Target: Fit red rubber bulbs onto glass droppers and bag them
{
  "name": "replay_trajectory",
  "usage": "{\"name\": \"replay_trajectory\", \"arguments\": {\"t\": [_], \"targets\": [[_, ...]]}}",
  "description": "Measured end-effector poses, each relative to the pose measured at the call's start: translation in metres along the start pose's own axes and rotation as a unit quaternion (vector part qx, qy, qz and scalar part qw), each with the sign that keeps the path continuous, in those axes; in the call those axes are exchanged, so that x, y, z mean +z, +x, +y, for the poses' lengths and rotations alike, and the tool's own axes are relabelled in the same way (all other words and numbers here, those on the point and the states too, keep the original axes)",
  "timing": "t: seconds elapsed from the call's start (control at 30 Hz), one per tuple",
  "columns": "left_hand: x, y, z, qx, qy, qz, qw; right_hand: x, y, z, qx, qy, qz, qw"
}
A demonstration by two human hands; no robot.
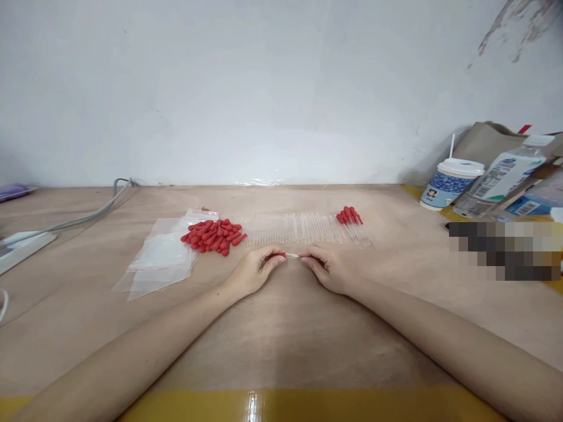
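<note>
My left hand pinches a red rubber bulb, most of it hidden by the fingers. From the other side my right hand grips a clear glass dropper tube, whose end meets the bulb's opening. How deep the tube sits in the bulb I cannot tell. Behind my left hand lies a heap of red bulbs. A row of clear tubes stretches across the table behind both hands. At its right end several droppers with red bulbs lie side by side, tips toward me.
Clear zip bags lie flat under and left of the bulb heap. Far right stand a paper cup with a straw and a plastic bottle, near a blurred dark object. A grey cable runs along the left.
</note>
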State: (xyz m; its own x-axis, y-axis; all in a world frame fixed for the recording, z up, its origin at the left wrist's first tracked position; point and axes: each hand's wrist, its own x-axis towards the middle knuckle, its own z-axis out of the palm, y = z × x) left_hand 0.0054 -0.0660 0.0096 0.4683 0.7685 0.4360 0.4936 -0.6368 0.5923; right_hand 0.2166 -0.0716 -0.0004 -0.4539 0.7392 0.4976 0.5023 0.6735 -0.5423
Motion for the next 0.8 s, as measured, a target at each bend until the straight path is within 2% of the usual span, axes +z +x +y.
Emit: {"name": "replay_trajectory", "arguments": {"t": [0.13,0.23,0.37,0.43,0.6,0.8], "targets": [[0.001,-0.003,-0.005,0.021,-0.007,-0.024,0.999,-0.002,0.002,0.010,-0.009,0.054,-0.043,0.998],[0.001,-0.004,-0.004,0.028,0.004,-0.043,0.999,-0.003,0.002,0.014,-0.036,0.025,-0.063,0.997],[0.002,-0.003,0.000,0.044,0.061,-0.024,0.997,0.001,-0.003,0.013,-0.081,-0.126,-0.017,0.989],[0.002,-0.003,0.001,0.049,0.083,-0.004,0.995,0.003,-0.006,0.010,-0.085,-0.169,0.008,0.982],[-0.002,-0.001,0.001,0.067,0.072,0.021,0.995,-0.002,-0.005,0.007,-0.079,-0.123,0.037,0.989],[-0.004,-0.001,0.002,0.061,0.056,0.008,0.997,-0.008,-0.003,0.010,-0.111,-0.105,0.019,0.988]]}}
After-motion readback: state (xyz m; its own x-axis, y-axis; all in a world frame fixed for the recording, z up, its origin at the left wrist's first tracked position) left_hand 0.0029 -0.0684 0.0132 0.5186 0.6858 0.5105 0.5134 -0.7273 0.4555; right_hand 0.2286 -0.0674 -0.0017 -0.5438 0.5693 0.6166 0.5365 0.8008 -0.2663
